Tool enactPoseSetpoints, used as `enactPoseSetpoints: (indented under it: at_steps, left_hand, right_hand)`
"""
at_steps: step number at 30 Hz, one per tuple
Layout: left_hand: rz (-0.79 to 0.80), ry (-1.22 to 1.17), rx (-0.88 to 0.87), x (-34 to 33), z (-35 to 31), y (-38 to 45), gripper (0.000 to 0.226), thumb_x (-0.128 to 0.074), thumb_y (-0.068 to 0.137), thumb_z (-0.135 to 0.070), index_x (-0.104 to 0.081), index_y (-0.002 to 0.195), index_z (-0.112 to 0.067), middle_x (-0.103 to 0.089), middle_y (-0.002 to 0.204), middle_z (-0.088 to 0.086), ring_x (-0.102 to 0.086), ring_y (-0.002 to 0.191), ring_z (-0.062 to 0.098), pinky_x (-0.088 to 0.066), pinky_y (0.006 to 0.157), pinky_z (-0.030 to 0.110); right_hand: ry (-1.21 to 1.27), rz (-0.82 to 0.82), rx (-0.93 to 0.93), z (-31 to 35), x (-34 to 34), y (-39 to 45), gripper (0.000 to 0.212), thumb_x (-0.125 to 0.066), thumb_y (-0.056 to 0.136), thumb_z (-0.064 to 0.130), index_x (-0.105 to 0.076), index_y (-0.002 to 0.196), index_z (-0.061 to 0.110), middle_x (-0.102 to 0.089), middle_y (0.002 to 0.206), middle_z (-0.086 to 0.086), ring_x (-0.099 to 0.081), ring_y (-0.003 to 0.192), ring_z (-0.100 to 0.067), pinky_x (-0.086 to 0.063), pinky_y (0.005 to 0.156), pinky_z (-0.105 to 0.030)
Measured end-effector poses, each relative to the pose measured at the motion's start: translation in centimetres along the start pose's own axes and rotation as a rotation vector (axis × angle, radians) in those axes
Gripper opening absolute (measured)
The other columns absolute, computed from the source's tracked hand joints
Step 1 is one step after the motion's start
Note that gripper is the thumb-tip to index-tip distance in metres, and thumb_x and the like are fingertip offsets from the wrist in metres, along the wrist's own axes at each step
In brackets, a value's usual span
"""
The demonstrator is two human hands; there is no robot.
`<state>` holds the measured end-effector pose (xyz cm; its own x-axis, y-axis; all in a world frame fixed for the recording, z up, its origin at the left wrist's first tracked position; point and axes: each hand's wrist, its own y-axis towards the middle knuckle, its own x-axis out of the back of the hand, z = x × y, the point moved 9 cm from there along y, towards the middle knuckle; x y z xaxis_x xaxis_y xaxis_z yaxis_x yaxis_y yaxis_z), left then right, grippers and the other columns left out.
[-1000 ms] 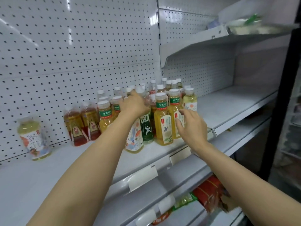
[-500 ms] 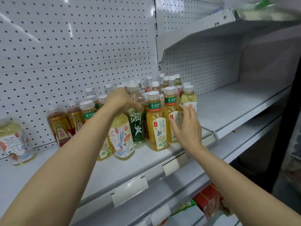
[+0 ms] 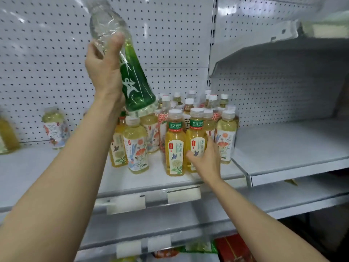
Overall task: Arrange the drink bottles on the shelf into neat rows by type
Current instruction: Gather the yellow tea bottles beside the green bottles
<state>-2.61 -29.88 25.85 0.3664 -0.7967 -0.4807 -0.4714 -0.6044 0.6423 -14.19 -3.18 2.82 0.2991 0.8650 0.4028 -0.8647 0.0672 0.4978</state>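
My left hand (image 3: 105, 67) grips a green-labelled bottle (image 3: 133, 80) by its clear upper part and holds it tilted in the air, high above the shelf (image 3: 170, 178). Below it stands a mixed cluster of tea bottles with white caps. At the cluster's front are two yellow bottles with green neck bands, one (image 3: 175, 143) standing free and the other (image 3: 195, 137) touched by my right hand (image 3: 205, 159), whose fingers wrap its lower label. A floral-labelled bottle (image 3: 136, 146) stands front left, another (image 3: 225, 138) at the right.
A lone floral-labelled bottle (image 3: 55, 127) stands far left by the pegboard wall (image 3: 47, 63), and a yellow bottle (image 3: 7, 135) sits at the left edge. The shelf section (image 3: 292, 148) to the right is bare. Packaged goods (image 3: 232, 248) lie on the lower shelf.
My left hand has lifted the green-labelled bottle out of the cluster and raised it high, tilted. My right hand stays on the front yellow bottle.
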Motion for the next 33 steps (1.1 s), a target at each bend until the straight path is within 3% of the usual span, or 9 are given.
enactPoseSetpoints:
  at_steps: [2, 8, 11, 16, 18, 21, 26, 30, 33]
  left_hand:
    - [-0.034, 0.026, -0.013, 1.8, -1.1, -0.9, 0.049, -0.083, 0.069, -0.037, -0.065, 0.103, -0.007, -0.065, 0.089, 0.003, -0.059, 0.084, 0.023, -0.053, 0.087, 0.056]
    - [-0.091, 0.135, 0.036, 7.7, -2.1, -5.4, 0.027, -0.077, 0.081, -0.026, -0.065, 0.098, -0.009, -0.068, 0.077, -0.003, -0.063, 0.069, 0.015, -0.056, 0.066, 0.036]
    - [-0.138, 0.103, 0.126, 10.5, -1.1, -7.3, 0.023, -0.076, 0.083, -0.022, -0.065, 0.098, -0.009, -0.069, 0.079, 0.002, -0.065, 0.065, 0.017, -0.056, 0.063, 0.034]
    - [-0.102, 0.192, 0.211, 14.3, 0.2, -10.2, 0.025, -0.075, 0.085, -0.022, -0.066, 0.106, -0.011, -0.071, 0.085, 0.000, -0.069, 0.070, 0.018, -0.058, 0.062, 0.035]
    - [-0.071, 0.214, 0.230, 16.3, 0.2, -10.7, 0.030, -0.075, 0.085, -0.023, -0.066, 0.112, -0.011, -0.072, 0.087, 0.000, -0.069, 0.072, 0.018, -0.059, 0.065, 0.037]
    - [-0.072, 0.235, 0.277, 19.3, 0.0, -11.0, 0.039, -0.077, 0.083, -0.026, -0.066, 0.117, -0.011, -0.072, 0.088, 0.001, -0.068, 0.070, 0.018, -0.057, 0.062, 0.035]
    - [-0.035, 0.255, 0.318, 23.1, -1.8, -11.2, 0.044, -0.078, 0.081, -0.023, -0.065, 0.121, -0.008, -0.074, 0.098, 0.011, -0.071, 0.076, 0.021, -0.059, 0.064, 0.035]
    - [0.002, 0.294, 0.323, 26.5, -4.3, -11.1, 0.046, -0.078, 0.082, -0.018, -0.064, 0.122, -0.003, -0.074, 0.099, 0.008, -0.072, 0.078, 0.017, -0.060, 0.069, 0.034]
    - [0.020, 0.311, 0.327, 29.8, -5.6, -9.8, 0.032, -0.078, 0.082, -0.016, -0.067, 0.112, -0.011, -0.075, 0.092, 0.003, -0.072, 0.076, 0.015, -0.059, 0.068, 0.032]
  right_hand:
    - [0.033, 0.005, -0.008, 0.0, 0.1, -0.2, 0.065, -0.072, 0.062, 0.040, -0.045, 0.120, 0.026, -0.058, 0.109, 0.003, -0.054, 0.101, -0.017, -0.052, 0.085, -0.041]
    - [0.047, -0.134, 0.043, 2.4, 3.4, -0.6, 0.063, -0.074, 0.070, 0.034, -0.046, 0.127, 0.025, -0.053, 0.105, 0.006, -0.053, 0.094, -0.017, -0.049, 0.076, -0.038]
    - [0.021, -0.164, 0.061, 3.7, 4.3, -0.8, 0.060, -0.073, 0.074, 0.031, -0.046, 0.127, 0.022, -0.050, 0.099, 0.006, -0.054, 0.087, -0.019, -0.046, 0.069, -0.034]
    - [0.088, -0.253, -0.059, 3.3, 4.7, -3.1, 0.066, -0.072, 0.076, 0.026, -0.044, 0.135, 0.014, -0.055, 0.115, -0.009, -0.053, 0.102, -0.026, -0.044, 0.080, -0.036]
    - [0.135, -0.295, -0.109, 3.8, 5.0, -4.4, 0.061, -0.071, 0.077, 0.024, -0.047, 0.133, 0.013, -0.053, 0.112, -0.010, -0.052, 0.102, -0.027, -0.042, 0.079, -0.034]
    - [0.180, -0.321, -0.126, 5.9, 4.9, -6.3, 0.054, -0.070, 0.074, 0.028, -0.053, 0.124, 0.016, -0.049, 0.105, -0.004, -0.053, 0.097, -0.027, -0.050, 0.081, -0.045]
    - [0.249, -0.293, -0.042, 11.7, 2.2, -11.0, 0.060, -0.070, 0.074, 0.027, -0.049, 0.130, 0.014, -0.050, 0.110, -0.004, -0.049, 0.098, -0.018, -0.043, 0.077, -0.034]
    - [0.443, -0.268, -0.020, 16.3, -1.9, -15.0, 0.066, -0.062, 0.064, 0.041, -0.048, 0.123, 0.015, -0.057, 0.111, -0.009, -0.058, 0.096, -0.028, -0.051, 0.081, -0.044]
    - [0.484, -0.219, 0.005, 19.8, -5.6, -17.0, 0.062, -0.061, 0.066, 0.042, -0.046, 0.120, 0.015, -0.057, 0.111, -0.010, -0.059, 0.096, -0.027, -0.051, 0.082, -0.042]
